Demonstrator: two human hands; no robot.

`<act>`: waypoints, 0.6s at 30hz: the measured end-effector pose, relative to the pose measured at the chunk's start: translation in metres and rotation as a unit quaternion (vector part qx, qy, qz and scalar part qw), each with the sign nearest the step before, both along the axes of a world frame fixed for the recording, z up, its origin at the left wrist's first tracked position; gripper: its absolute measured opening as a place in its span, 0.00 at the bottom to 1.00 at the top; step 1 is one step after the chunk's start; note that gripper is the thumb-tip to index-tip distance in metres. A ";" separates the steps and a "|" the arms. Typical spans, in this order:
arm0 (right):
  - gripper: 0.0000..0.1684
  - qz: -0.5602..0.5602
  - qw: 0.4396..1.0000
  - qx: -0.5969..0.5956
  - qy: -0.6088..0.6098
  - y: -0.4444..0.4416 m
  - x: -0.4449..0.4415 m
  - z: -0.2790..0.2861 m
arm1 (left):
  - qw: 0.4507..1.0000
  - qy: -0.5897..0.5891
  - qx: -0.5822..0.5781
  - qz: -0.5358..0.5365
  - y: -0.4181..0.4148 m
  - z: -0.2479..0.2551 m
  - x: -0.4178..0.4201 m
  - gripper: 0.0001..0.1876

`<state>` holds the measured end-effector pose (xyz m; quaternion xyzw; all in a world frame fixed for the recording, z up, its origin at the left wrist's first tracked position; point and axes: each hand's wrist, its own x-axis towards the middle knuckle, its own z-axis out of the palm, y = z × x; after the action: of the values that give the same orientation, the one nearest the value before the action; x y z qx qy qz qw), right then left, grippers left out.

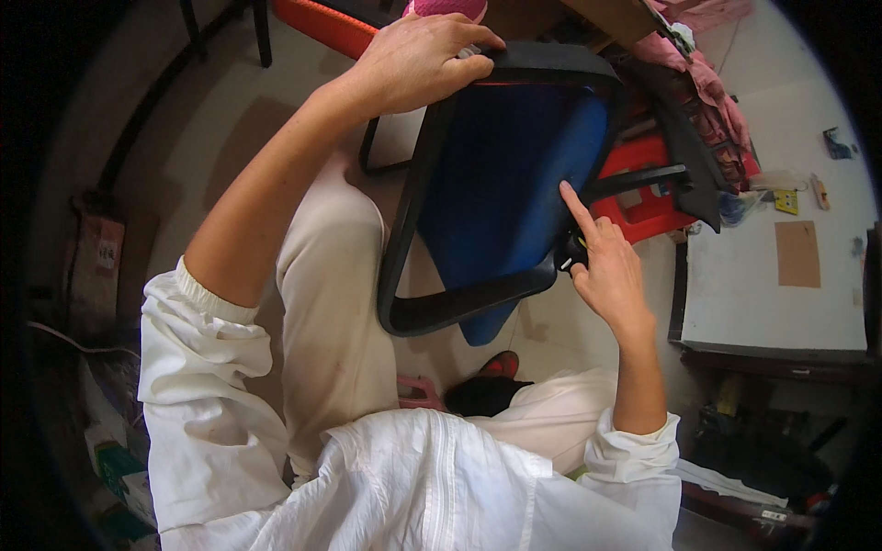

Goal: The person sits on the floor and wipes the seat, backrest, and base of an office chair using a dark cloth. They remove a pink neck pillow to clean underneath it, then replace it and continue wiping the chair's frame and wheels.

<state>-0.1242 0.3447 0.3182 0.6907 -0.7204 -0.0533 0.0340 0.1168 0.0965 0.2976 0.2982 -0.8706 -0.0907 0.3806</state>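
A black frame (406, 241) with a blue sheet of fabric or mesh (510, 186) inside it, probably part of a chair, stands tilted in front of my knees. My left hand (434, 62) rests over its top edge, thumb and fingers on the black rim. My right hand (606, 265) is at the right side, index finger extended onto the blue surface, the other fingers curled near a black joint (572, 251). A small white piece shows by that joint; whether my right hand holds anything there is hard to see. A black arm (634, 180) sticks out to the right.
A red plastic stool (644, 217) stands behind the frame on the right. Beyond it is a white tabletop (737, 296) with a brown cardboard piece (798, 253) and small items. An orange-red edged seat (324, 27) is at the top. Pink cloth (716, 89) hangs at the upper right.
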 end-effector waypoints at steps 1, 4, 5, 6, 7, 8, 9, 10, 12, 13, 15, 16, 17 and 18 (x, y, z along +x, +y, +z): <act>0.62 0.005 1.000 -0.010 -0.012 0.003 -0.001 0.000 | 1.000 0.000 -0.012 0.028 -0.002 -0.001 -0.003 0.25; 0.61 0.031 0.998 -0.043 -0.040 0.020 -0.001 -0.001 | 0.999 -0.023 -0.031 0.027 0.006 0.004 0.003 0.25; 0.61 0.042 0.996 -0.054 -0.048 0.026 -0.001 -0.003 | 0.999 -0.028 -0.018 0.022 0.005 0.005 0.004 0.27; 0.61 0.041 0.999 -0.030 -0.015 0.032 0.001 -0.010 | 0.999 -0.035 -0.005 0.014 0.004 0.006 0.004 0.29; 0.60 0.023 0.999 -0.011 -0.048 0.033 0.000 -0.011 | 0.999 -0.043 0.009 0.006 0.004 0.006 0.005 0.31; 0.60 0.005 0.997 0.007 -0.081 0.033 -0.002 -0.011 | 0.999 -0.041 0.028 0.004 0.004 0.006 0.007 0.31; 0.60 -0.016 0.993 0.024 -0.113 0.035 -0.004 -0.010 | 0.998 -0.038 0.045 -0.002 0.003 0.006 0.006 0.31; 0.57 -0.028 0.985 -0.018 -0.168 0.038 -0.006 -0.012 | 0.997 -0.036 0.063 -0.007 0.003 0.005 0.006 0.31; 0.55 -0.072 0.960 -0.088 -0.255 0.055 -0.020 -0.031 | 0.998 -0.029 0.050 -0.011 0.002 -0.002 0.007 0.31; 0.54 -0.093 0.942 -0.125 -0.296 0.065 -0.029 -0.040 | 0.999 -0.025 0.043 -0.014 0.001 -0.003 0.007 0.31; 0.42 -0.092 0.944 -0.119 -0.292 0.082 -0.044 -0.051 | 1.000 -0.009 0.014 -0.011 0.004 -0.003 0.007 0.30; 0.39 -0.110 0.941 -0.097 -0.304 0.093 -0.050 -0.057 | 1.000 -0.010 0.022 -0.014 0.007 0.000 0.007 0.29; 0.35 -0.127 0.937 -0.075 -0.316 0.104 -0.054 -0.063 | 0.999 -0.012 0.031 -0.018 0.008 0.002 0.007 0.28; 0.34 -0.137 0.930 -0.089 -0.330 0.114 -0.055 -0.073 | 0.998 -0.021 0.054 -0.029 0.006 0.004 0.008 0.28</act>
<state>-0.1790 0.4589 0.2448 0.5581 -0.7804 0.2376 -0.1519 0.1246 0.1029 0.3020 0.2949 -0.8806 -0.1418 0.3428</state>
